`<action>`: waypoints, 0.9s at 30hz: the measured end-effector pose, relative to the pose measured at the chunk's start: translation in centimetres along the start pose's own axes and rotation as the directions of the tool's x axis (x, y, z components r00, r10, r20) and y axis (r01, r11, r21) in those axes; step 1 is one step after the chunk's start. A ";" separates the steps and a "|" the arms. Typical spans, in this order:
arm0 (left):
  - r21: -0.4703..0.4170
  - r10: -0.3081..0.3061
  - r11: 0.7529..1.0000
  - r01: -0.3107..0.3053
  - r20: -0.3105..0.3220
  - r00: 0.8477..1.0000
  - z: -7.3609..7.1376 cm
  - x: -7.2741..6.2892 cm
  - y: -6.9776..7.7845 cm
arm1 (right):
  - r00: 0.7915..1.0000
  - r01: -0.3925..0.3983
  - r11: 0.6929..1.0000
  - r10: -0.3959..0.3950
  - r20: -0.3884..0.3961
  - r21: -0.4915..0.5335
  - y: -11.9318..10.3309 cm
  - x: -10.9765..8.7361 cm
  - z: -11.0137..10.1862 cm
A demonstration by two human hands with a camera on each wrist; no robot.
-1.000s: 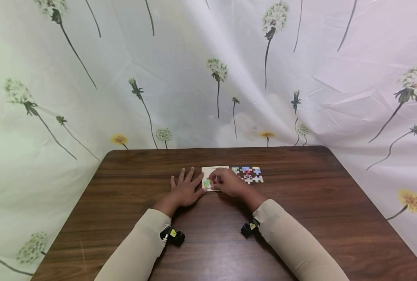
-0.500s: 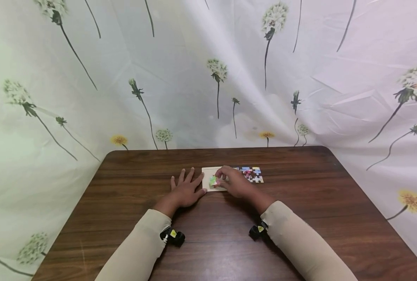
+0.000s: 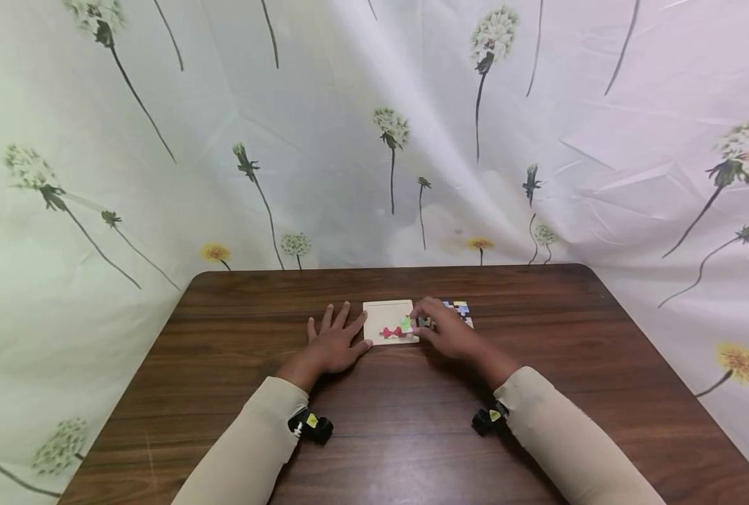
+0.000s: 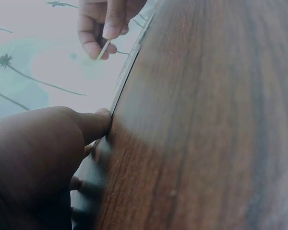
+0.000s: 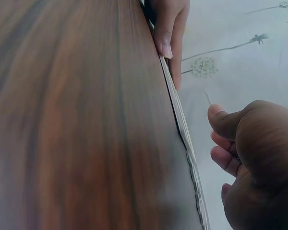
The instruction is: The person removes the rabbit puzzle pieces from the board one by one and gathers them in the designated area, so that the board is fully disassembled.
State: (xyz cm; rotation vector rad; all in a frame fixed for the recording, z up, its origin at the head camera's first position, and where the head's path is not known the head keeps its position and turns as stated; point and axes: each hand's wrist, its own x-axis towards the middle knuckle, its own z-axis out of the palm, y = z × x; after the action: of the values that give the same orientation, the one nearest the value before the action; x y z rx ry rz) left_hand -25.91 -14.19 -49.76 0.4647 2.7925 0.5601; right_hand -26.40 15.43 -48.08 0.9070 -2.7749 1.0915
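Observation:
My left hand (image 3: 333, 345) lies spread on the table, its thumb and index fingertips at the left edge of a pale puzzle board (image 3: 381, 314). Between thumb and fingers, my right hand (image 3: 453, 333) pinches a green puzzle piece (image 3: 406, 324) over the board's right part. Seen edge-on in the left wrist view, the piece (image 4: 103, 50) is thin and raised above the board. A red patch (image 3: 390, 332) shows low on the board, beside the held piece. The right hand partly covers a group of loose puzzle pieces (image 3: 461, 308) to the board's right.
The dark wooden table (image 3: 374, 435) extends around the board, with its far edge a little beyond it. Behind hangs a pale cloth (image 3: 336, 175) printed with dandelions. A black wrist camera (image 3: 489, 419) sits at the right sleeve, another camera (image 3: 311, 426) at the left.
My right hand has carried the green piece rightward from the board's lower left to its right side. The red patch on the board has come into view. My left hand stays in place.

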 end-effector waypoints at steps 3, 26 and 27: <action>0.006 0.000 1.000 0.000 -0.005 1.000 0.1 0.0 -0.1 | 1.000 -0.014 1.000 0.014 -0.021 0.005 0.4 -0.5 -0.4; -0.010 0.014 1.000 -0.014 -0.017 1.000 0.2 -0.2 -0.4 | 0.999 -0.018 1.000 0.018 -0.031 -0.003 2.6 -2.6 -1.4; -0.011 0.015 1.000 -0.015 -0.016 1.000 0.2 -0.3 -0.4 | 0.999 -0.023 1.000 0.023 -0.024 0.002 2.5 -2.6 -1.5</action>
State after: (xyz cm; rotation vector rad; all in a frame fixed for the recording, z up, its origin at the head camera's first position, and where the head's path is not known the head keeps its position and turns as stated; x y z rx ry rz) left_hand -25.71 -14.59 -50.05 0.4810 2.8017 0.5850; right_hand -25.84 19.16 -49.09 0.8576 -2.7724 1.1004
